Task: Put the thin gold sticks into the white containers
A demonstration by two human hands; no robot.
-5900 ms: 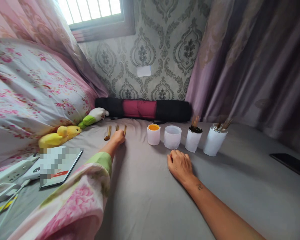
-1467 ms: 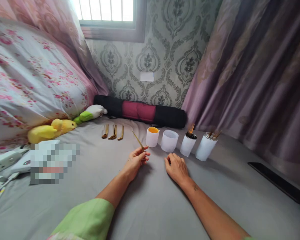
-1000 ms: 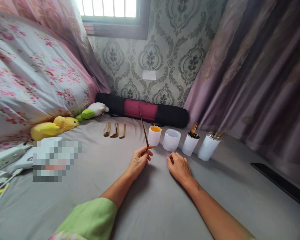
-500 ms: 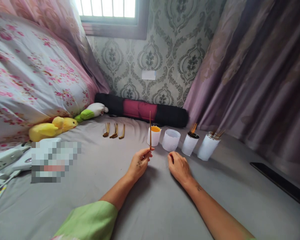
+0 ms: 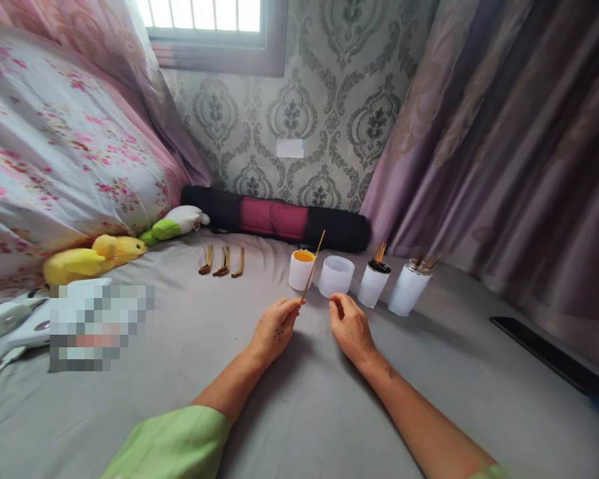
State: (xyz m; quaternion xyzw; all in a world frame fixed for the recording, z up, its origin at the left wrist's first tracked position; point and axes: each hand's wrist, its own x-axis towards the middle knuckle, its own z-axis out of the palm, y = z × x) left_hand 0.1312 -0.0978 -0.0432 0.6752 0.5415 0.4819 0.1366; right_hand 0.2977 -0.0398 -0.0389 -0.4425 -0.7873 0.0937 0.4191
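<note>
Between the thumb and fingertips of my left hand [image 5: 275, 326] is a thin brown stick [image 5: 313, 266], its upper end leaning to the right. My right hand [image 5: 349, 326] is closed, fingers curled, with nothing visible in it, just in front of a wide white cup [image 5: 336, 278]. Left of that cup stands a white-wrapped container [image 5: 300, 274] with an orange inside, partly behind the stick. To the right are a white-wrapped jar [image 5: 373, 287] with a dark mouth and several thin sticks, and another wrapped glass jar [image 5: 408, 291] with sticks in it.
Three small groups of bent brown sticks [image 5: 222, 262] lie on the grey sheet [image 5: 180, 412]. At the left are yellow plush toys [image 5: 92, 256] and a white power strip [image 5: 10, 313]. A black and maroon roll [image 5: 274, 218] lies along the wall. A dark flat object [image 5: 544, 352] is at the right.
The stick has gone from upright to leaning right. My right hand has risen slightly towards the wide cup, fingertips drawn together. The whole view has shifted a little.
</note>
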